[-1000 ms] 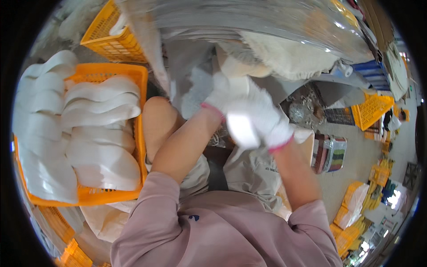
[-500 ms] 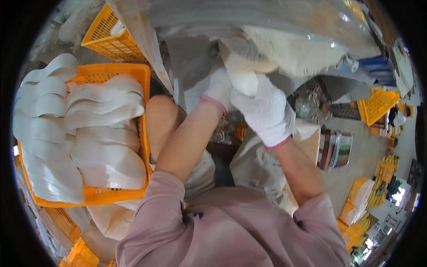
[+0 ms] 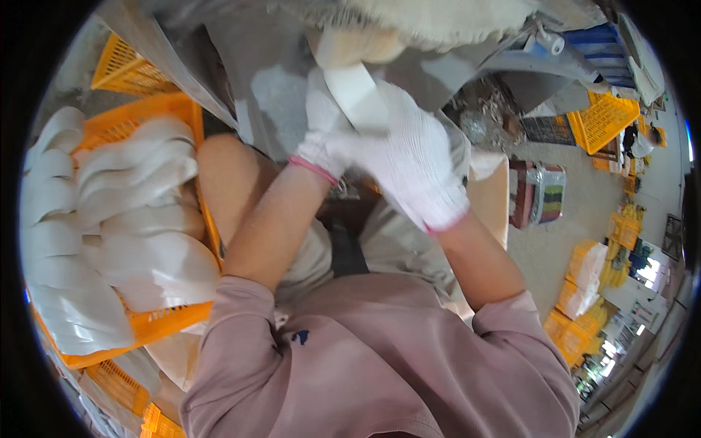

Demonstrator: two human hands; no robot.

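Note:
My left hand (image 3: 320, 120), in a white knit glove with a pink cuff, grips a smooth white curved piece (image 3: 356, 95) from its left side. My right hand (image 3: 416, 157), gloved the same way, closes around the piece's near end and overlaps the left wrist. Some fingertips are hidden behind the piece. Its far end reaches up against a pale frayed cloth wheel (image 3: 445, 22), which looks like a buffing wheel; I cannot tell whether they touch. Many similar white curved pieces (image 3: 161, 266) lie stacked in rows in an orange crate (image 3: 164, 327) at my left.
A second orange crate (image 3: 128, 66) stands at the far left. A grey sheet-lined hood (image 3: 263, 80) surrounds the wheel. A yellow crate (image 3: 602, 120) and a striped stool-like box (image 3: 540, 193) are at right, with stacked yellow crates (image 3: 573, 332) beyond. My knees flank the work.
Both hands and the white piece have shifted slightly left and tilted against the wheel. The whole view has moved too, with the crate appearing further left.

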